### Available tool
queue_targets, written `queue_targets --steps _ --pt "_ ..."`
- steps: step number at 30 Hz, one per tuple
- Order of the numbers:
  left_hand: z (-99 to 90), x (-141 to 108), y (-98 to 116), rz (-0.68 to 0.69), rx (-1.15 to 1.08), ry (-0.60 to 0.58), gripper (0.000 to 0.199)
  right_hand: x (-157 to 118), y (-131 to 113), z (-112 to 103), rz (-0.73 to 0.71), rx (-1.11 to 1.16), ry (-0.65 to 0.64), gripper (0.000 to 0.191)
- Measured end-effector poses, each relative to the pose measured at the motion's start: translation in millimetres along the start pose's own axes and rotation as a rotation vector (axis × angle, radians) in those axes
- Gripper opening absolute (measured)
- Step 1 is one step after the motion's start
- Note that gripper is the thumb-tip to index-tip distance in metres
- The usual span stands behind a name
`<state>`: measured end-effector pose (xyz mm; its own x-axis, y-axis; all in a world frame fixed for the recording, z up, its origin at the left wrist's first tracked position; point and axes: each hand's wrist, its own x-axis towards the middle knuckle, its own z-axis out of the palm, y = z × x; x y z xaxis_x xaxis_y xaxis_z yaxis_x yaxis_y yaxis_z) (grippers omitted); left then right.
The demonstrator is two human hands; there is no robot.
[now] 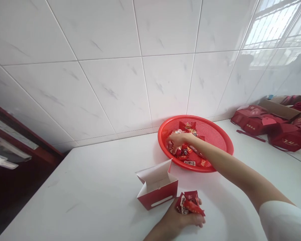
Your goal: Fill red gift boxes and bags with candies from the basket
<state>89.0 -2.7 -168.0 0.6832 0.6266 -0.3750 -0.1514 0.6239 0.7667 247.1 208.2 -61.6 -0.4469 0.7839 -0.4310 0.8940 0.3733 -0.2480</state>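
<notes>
Red box [158,192] opens upward; long axis crosswise.

No text could be read with certainty. Pale lettering on the red packets [190,202] in the left hand [179,216] and on wrappers [190,163] inside the basket [229,145], and gold script on a red box [289,138] toward the surface's [97,187] back edge, were too small or blurred.

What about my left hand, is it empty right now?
No, the left hand holds small red packets, near the open-topped box.
</notes>
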Motion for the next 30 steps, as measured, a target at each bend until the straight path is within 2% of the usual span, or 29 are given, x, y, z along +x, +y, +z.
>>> queue_targets --steps 7,11,14,21,30 --pt "-0.4 0 0 0.013 0.012 -0.004 0.058 2 20 -4 -0.010 0.079 0.140 0.036" --pt "0.5 -1 1 0.006 0.009 0.002 0.057 -2 23 -10 -0.014 0.158 0.195 0.037" --pt "0.6 -1 2 -0.001 0.004 0.002 0.058 -5 23 -16 -0.019 0.208 0.245 0.030" --pt "1.5 -2 3 -0.010 0.011 0.006 0.057 -12 31 -28 0.025 0.297 0.417 0.024" --pt "-0.5 -1 2 -0.009 -0.004 -0.002 0.058 -9 42 -26 0.067 0.265 0.483 0.018"
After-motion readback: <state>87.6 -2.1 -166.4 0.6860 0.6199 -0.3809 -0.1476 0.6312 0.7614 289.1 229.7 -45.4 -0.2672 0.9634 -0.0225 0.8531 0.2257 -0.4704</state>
